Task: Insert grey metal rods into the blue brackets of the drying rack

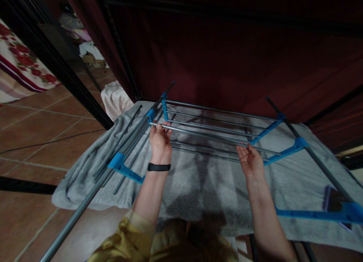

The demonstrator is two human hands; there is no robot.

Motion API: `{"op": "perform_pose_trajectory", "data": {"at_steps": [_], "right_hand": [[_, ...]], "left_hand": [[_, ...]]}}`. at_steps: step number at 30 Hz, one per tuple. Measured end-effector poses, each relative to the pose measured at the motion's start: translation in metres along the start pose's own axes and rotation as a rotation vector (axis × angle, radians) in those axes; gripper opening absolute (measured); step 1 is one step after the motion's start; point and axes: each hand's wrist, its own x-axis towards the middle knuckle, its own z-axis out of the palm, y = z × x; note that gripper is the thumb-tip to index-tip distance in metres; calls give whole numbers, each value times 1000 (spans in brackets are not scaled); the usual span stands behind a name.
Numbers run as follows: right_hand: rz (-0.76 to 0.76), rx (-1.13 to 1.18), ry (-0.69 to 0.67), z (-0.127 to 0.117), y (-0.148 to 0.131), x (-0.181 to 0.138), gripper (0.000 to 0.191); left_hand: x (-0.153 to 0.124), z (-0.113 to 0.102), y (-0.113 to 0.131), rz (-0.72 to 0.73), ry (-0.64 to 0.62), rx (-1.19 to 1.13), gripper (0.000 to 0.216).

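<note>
A thin grey metal tube (198, 132) runs crosswise in front of me, with both hands on it. My left hand (161, 143) grips it near its left end, beside a blue plastic bracket (150, 113) on the left upright pole (85, 205). My right hand (251, 160) has its fingers closed around the tube toward its right end. That end lies close to the blue bracket (283, 152) on the right upright pole (320, 167); whether it touches cannot be made out. Behind it, several tubes span the blue end brackets of the rack.
The rack lies on a grey blanket (198, 190). Several loose tubes (136, 141) lie at its left. A dark phone-like object (333, 199) is by the lower right bracket (312, 214). A dark red curtain (212, 65) hangs behind; black frame bars (65, 61) stand at left.
</note>
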Motion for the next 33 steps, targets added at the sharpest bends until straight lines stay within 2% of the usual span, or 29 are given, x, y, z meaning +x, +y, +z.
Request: {"op": "perform_pose_trajectory", "data": {"at_steps": [6, 12, 18, 24, 33], "right_hand": [[-2, -11, 18, 0, 0, 3, 7], [13, -4, 25, 2, -1, 3, 8], [9, -9, 19, -1, 0, 5, 7], [-3, -27, 8, -2, 1, 6, 8], [5, -18, 33, 0, 1, 4, 10]], "left_hand": [[3, 8, -2, 12, 22, 24, 21], [6, 11, -4, 27, 50, 47, 21], [10, 8, -8, 26, 50, 76, 17], [14, 4, -10, 40, 41, 93, 25], [18, 0, -13, -18, 51, 105, 20]]}}
